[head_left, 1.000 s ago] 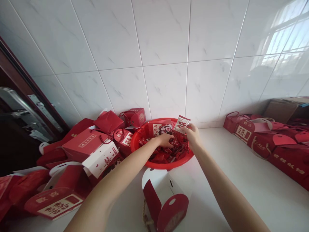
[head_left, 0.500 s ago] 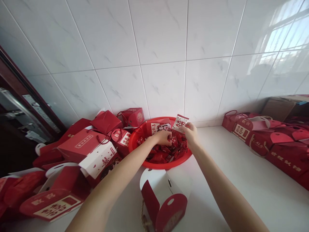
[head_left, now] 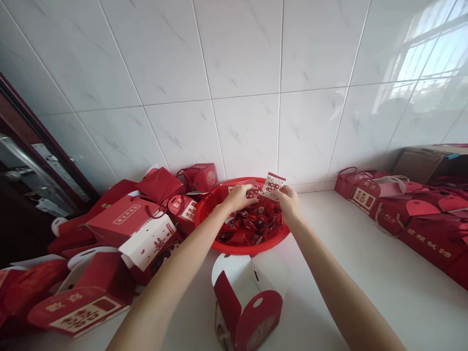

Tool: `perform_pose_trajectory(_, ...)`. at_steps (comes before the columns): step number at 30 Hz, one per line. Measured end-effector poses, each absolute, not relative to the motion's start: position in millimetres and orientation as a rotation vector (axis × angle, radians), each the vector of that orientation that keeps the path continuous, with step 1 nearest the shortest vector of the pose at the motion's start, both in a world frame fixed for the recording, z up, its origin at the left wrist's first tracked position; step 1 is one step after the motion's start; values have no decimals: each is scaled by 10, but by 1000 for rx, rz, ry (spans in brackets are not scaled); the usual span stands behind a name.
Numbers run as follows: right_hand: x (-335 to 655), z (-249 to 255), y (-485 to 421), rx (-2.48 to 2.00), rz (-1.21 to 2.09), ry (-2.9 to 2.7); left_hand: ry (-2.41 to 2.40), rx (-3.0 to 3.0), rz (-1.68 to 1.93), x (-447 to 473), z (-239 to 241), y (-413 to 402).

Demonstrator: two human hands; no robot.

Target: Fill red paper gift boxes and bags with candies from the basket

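Observation:
My right hand (head_left: 287, 199) pinches a small white-and-red packet (head_left: 272, 185) with red print, above the right side of a red plastic basket (head_left: 252, 251). My left hand (head_left: 239, 196) is closed on a small red packet with pale dots (head_left: 253, 194), just left of the white one. Below both hands, red-wrapped sweets (head_left: 252, 225) fill the basket. In front of it stands an open red gift box (head_left: 260, 317), white inside, its flaps spread and a rope handle hanging at its left.
Red gift boxes (head_left: 117, 217) are piled on the left beside a dark door with a metal handle (head_left: 18, 156). Another row of red boxes (head_left: 405, 209) lines the right of the white tabletop (head_left: 340, 263). A tiled wall (head_left: 244, 131) rises behind.
My left hand has lifted from among the sweets, with the red dotted packet in its fingers, and is now beside the white packet. My right hand has hardly moved.

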State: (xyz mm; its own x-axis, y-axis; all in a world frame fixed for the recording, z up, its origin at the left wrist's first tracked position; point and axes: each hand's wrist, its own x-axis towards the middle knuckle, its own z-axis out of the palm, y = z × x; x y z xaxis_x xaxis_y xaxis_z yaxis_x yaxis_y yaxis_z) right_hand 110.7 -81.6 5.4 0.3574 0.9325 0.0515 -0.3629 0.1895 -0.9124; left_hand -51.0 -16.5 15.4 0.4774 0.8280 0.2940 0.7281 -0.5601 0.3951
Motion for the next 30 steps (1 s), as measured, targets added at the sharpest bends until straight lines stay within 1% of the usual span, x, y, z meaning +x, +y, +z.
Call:
perform_pose_trajectory(6, 1101, 67, -821, -973, 1053, -715, 1375, 2458, 640, -522, 161, -196)
perform_pose_trajectory(13, 1100, 59, -814, -958, 1066, -732, 1320, 2242, 402, -666, 99, -92)
perform_pose_trajectory(17, 1098, 71, -823, -952, 1091, -722, 1500, 2244, 374, -778, 116, -25)
perform_pose_trajectory(21, 1093, 93, -842, -969, 1100, -715, 1690, 2197, 113, -866, 146, -21)
perform_pose_trajectory(30, 1099, 45, -794, -964, 1076, -717, 1773, 2083, -121, -966, 24, 67)
